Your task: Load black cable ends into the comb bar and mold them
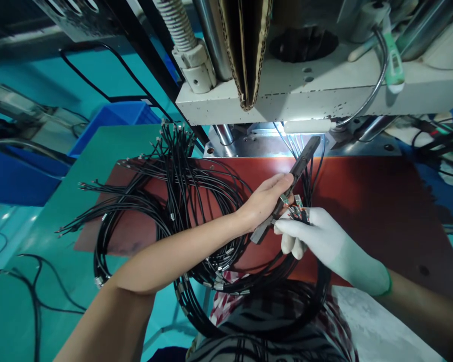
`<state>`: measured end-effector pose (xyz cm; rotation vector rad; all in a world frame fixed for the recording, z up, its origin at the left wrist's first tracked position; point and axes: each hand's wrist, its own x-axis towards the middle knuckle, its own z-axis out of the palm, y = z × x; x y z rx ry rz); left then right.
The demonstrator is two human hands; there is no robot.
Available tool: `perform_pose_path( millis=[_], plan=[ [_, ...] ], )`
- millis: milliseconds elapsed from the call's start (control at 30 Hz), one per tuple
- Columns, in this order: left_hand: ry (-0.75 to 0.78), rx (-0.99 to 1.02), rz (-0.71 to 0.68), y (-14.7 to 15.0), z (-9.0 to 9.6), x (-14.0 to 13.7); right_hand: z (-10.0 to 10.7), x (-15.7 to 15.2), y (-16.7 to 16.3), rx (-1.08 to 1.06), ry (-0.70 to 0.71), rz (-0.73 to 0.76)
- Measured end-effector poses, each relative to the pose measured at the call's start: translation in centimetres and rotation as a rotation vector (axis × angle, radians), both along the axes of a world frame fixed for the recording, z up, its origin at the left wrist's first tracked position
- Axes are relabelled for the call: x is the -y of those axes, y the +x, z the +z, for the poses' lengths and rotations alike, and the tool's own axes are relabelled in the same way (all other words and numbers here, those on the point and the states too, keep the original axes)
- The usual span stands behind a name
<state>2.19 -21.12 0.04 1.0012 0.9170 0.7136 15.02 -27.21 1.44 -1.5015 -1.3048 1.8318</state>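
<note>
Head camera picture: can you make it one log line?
left hand: holds dark bar; gloved right hand: holds cable ends; black cables: coiled, partly on red board

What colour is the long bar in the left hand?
The bar is dark grey; it shows best in the head view.

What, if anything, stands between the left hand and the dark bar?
Nothing visible: the bare left hand already grips the dark bar directly. The gloved right hand holds the cable ends close beside it.
</note>
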Motion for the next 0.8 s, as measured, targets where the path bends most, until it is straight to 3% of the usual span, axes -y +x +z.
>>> perform_pose_path(
  millis=[200,333,400,533,800],
  plan=[
    [0.178,-0.069,0.012,-0.1,-0.7,0.0,0.3,0.0,0.3,0.144,0.124,0.12],
    [0.148,0.026,-0.057,-0.4,-0.6,0.0,0.9,0.9,2.7,0.496,0.498,0.2],
    [0.114,0.085,-0.084,-0.4,-0.5,0.0,0.8,1.3,3.9,0.61,0.601,0.193],
    [0.087,0.139,-0.123,-0.4,-0.5,0.3,0.4,1.4,4.6,0.492,0.511,0.119],
    [0.084,0.172,-0.141,-0.7,-0.6,0.3,0.9,-0.2,3.2,0.103,0.301,-0.226]
  ],
)
